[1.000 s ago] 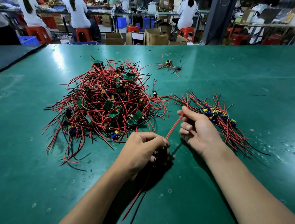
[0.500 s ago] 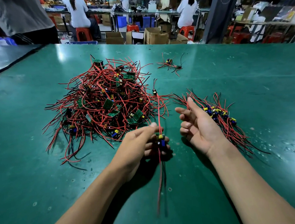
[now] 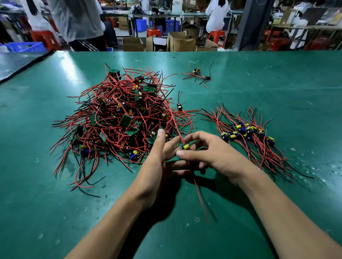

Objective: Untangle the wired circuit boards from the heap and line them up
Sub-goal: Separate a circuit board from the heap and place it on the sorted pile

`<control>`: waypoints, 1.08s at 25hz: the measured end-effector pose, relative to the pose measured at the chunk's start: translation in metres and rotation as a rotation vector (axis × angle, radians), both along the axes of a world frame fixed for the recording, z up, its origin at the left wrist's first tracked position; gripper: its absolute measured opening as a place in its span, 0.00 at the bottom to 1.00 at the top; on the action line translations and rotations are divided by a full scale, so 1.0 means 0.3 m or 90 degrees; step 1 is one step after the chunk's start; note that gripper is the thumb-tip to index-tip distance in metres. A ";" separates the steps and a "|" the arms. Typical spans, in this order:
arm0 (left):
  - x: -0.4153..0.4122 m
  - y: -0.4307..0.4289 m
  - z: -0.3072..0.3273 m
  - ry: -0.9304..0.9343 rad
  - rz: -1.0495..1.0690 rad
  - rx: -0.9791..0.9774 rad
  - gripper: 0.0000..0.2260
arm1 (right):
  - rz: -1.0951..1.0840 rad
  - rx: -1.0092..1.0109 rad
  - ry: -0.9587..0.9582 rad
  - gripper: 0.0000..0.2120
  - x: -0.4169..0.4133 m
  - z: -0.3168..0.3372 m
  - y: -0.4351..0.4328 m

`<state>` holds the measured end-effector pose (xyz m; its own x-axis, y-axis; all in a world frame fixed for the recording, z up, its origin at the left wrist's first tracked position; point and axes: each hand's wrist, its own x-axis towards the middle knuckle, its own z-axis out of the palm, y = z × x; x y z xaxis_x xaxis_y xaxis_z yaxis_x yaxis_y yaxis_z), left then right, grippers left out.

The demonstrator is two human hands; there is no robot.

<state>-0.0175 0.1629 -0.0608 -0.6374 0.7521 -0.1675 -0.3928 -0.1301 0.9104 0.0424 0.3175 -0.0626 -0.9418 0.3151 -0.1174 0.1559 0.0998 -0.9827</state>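
**Both hands meet on one board at the front of the heap**

Here we are at the green table (image 3: 282, 85), and all the action sits dead centre. A single circuit board (image 3: 185, 146), its yellow capacitor facing up, is caught between the two hands just in front of the heap (image 3: 122, 115). The right hand (image 3: 214, 156) arches over it with its fingers curled, thumb under and forefinger above, pinching the board. The left hand (image 3: 157, 161) comes in from the other side. Its forefinger points straight up towards the heap and its other fingers reach across beneath the right hand. Whether they clamp anything cannot be told from here.

A red wire (image 3: 176, 125) runs from the board up into the tangle. Another trails down towards the near edge, blurred.

To the right, just beside the right hand, the row (image 3: 246, 133) of sorted boards lies with its leads fanned out. A lone board (image 3: 180, 106) sits at the heap's right edge, and a stray bunch (image 3: 198, 74) lies well apart at the back.
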 end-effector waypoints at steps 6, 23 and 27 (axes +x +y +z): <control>-0.019 0.035 -0.006 0.272 0.101 -0.139 0.14 | -0.233 0.125 0.035 0.09 -0.015 -0.022 0.042; -0.081 -0.034 -0.029 0.543 0.251 -0.329 0.18 | -0.222 0.567 -0.020 0.16 -0.008 -0.064 0.070; -0.086 -0.036 -0.039 0.534 0.277 -0.290 0.17 | -0.234 0.574 -0.020 0.16 -0.002 -0.065 0.077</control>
